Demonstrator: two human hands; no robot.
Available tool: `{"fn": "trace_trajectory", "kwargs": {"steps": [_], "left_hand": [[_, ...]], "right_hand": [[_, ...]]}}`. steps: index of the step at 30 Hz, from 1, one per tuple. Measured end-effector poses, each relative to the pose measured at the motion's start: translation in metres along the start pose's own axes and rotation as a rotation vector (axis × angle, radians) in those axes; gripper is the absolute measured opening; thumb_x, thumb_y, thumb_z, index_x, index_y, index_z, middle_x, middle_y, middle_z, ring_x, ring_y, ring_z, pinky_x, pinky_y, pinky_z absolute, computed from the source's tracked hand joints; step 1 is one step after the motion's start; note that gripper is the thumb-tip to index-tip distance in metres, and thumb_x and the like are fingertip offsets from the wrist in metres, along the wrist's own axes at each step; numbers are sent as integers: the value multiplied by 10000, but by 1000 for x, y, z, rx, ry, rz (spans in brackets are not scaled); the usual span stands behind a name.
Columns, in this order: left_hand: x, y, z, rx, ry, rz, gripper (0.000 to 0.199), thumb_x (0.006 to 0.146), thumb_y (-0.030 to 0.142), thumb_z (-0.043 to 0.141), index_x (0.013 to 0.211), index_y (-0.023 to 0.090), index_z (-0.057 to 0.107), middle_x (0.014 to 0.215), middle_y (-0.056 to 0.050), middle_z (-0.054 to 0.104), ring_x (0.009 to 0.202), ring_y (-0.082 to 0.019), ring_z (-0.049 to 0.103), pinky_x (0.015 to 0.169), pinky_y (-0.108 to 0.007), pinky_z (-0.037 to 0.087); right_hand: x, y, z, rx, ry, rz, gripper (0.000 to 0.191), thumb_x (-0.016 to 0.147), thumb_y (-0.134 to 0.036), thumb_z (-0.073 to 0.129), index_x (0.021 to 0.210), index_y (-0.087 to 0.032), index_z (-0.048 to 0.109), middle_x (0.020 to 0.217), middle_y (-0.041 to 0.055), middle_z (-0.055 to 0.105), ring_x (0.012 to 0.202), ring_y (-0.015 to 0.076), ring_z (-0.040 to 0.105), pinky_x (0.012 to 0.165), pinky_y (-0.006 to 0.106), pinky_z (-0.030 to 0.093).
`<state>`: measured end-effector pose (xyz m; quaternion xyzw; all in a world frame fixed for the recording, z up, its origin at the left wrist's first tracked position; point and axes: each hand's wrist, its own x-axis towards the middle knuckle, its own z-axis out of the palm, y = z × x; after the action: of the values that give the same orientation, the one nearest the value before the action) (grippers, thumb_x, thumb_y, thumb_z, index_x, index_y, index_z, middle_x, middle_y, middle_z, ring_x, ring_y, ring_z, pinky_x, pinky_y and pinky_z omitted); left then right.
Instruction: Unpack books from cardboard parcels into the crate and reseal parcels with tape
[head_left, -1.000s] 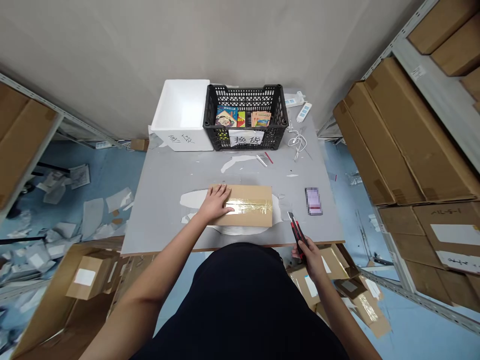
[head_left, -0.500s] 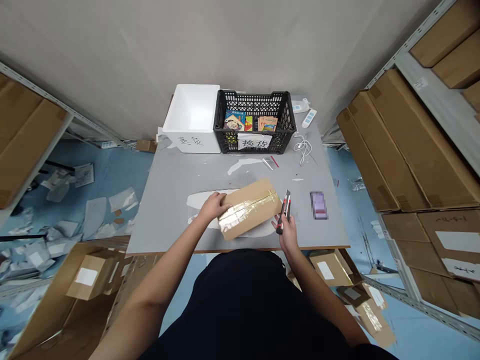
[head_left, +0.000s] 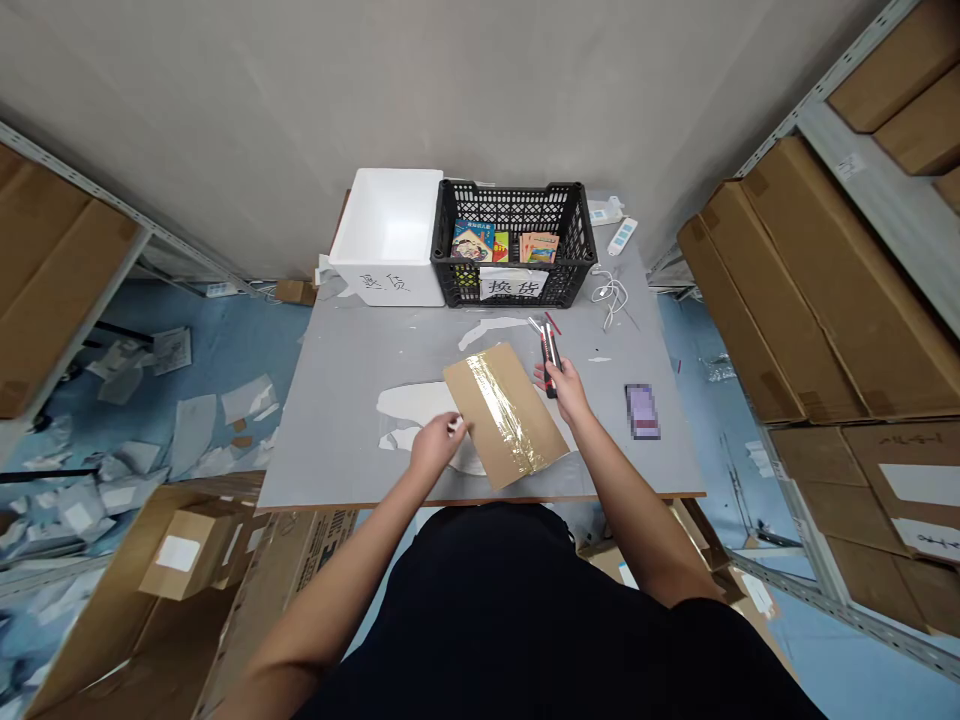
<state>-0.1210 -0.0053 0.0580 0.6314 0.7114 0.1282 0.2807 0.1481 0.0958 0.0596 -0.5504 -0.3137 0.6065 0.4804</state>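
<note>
- Here, a flat, closed (head_left: 506, 415) cardboard carton lies on a grey table (head_left: 337, 450), near the edge closest to the person and turned diagonally, its long sides running from upper left to lower right.
- Its plain brown top has a wide strip of clear packing tape (head_left: 501, 412) along the middle, glossy and slightly wrinkled.
- The carton rests partly on a whitish, irregular patch of the tabletop.
- The left hand (head_left: 437, 447) is relaxed and not gripping anything, its fingertips at or just beside the carton's lower-left edge.
- The right hand (head_left: 566, 390) is closed around a red-and-black utility knife (head_left: 551, 360), just past the carton's upper-right edge and pointing toward the far end of the table.
- Farther along the table sits a black plastic crate (head_left: 514, 245) holding colorful picture books (head_left: 472, 241), with a paper label (head_left: 512, 284) bearing handwritten Chinese characters on its front.
- A white foam box (head_left: 386, 240) stands touching the crate's left side.
- To the right lie a white power strip (head_left: 622, 236), a coiled white cable (head_left: 611, 298) and a pixelated purple rectangular object (head_left: 643, 412), too blurred to identify.
</note>
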Motion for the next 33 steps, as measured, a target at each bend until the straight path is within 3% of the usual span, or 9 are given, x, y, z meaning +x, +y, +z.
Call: {"fn": "trace_trajectory", "kwargs": {"steps": [4, 6, 10, 14, 18, 21, 24, 29, 33], "left_hand": [[69, -1, -26, 9, 150, 203, 500, 894, 435, 520, 1324, 181, 541, 1323, -119, 588, 1218, -276, 550, 998, -384, 455], [99, -1, -29, 26, 68, 236, 598, 873, 451, 555, 1395, 172, 473, 1389, -127, 537, 1296, -294, 480, 1047, -396, 415], [118, -2, -22, 65, -115, 233, 711, 832, 506, 598, 1425, 149, 437, 1350, -148, 559, 1234, -311, 521, 997, -389, 441], [90, -8, -17, 134, -58, 125, 682, 832, 546, 575, 1394, 174, 472, 1254, -151, 596, 1151, -318, 562, 914, -388, 472], [40, -19, -10, 146, -46, -2, 697, 840, 557, 548, 1412, 179, 429, 1200, -157, 604, 1088, -317, 596, 829, -385, 497], [2, -27, 2, 110, -25, -96, 835, 833, 578, 553, 1494, 148, 279, 1235, -188, 588, 1102, -326, 602, 803, -389, 507], [-25, -29, 12, 64, -25, -123, 941, 836, 597, 551, 1544, 159, 113, 1245, -193, 586, 1065, -320, 627, 761, -387, 522], [-29, -22, 12, 154, 42, 1, 887, 861, 591, 530, 1547, 187, 140, 1444, -232, 420, 1276, -379, 490, 906, -486, 499], [-9, -10, 13, 277, 83, 278, 769, 877, 545, 542, 1506, 188, 283, 1571, -207, 243, 1435, -388, 276, 1094, -546, 348]], "right_hand": [[-74, 29, -46, -37, 250, -25, 395, 769, -526, 695, 1037, -270, 560, 1091, 101, 694, 1010, 276, 670, 785, 402, 559], [-115, 51, -62, -42, 415, 16, 409, 775, -545, 667, 1037, -263, 528, 1061, 86, 688, 967, 252, 686, 732, 381, 577], [-156, 82, -60, 61, 402, 154, 428, 758, -565, 653, 1007, -264, 478, 1016, 58, 675, 888, 215, 698, 617, 324, 582], [-135, 79, -46, 132, 394, 72, 412, 752, -545, 666, 997, -267, 487, 1061, 33, 643, 882, 173, 671, 608, 273, 561], [-91, 57, -56, -25, 373, 16, 406, 763, -545, 644, 1007, -245, 518, 915, 13, 640, 733, 134, 622, 558, 227, 507], [-58, 40, -65, -92, 264, 5, 381, 757, -527, 653, 974, -231, 551, 825, -6, 638, 629, 106, 569, 518, 205, 457], [-33, 27, -68, -55, 140, 25, 379, 724, -497, 698, 955, -227, 567, 893, 10, 673, 673, 110, 596, 552, 214, 478], [-26, 21, -81, 21, 72, 64, 421, 707, -490, 728, 981, -221, 554, 911, 34, 696, 726, 147, 662, 641, 280, 553], [-45, 34, -106, -33, 109, 58, 426, 730, -507, 699, 1001, -210, 557, 805, 3, 673, 545, 109, 597, 460, 221, 471]]}}
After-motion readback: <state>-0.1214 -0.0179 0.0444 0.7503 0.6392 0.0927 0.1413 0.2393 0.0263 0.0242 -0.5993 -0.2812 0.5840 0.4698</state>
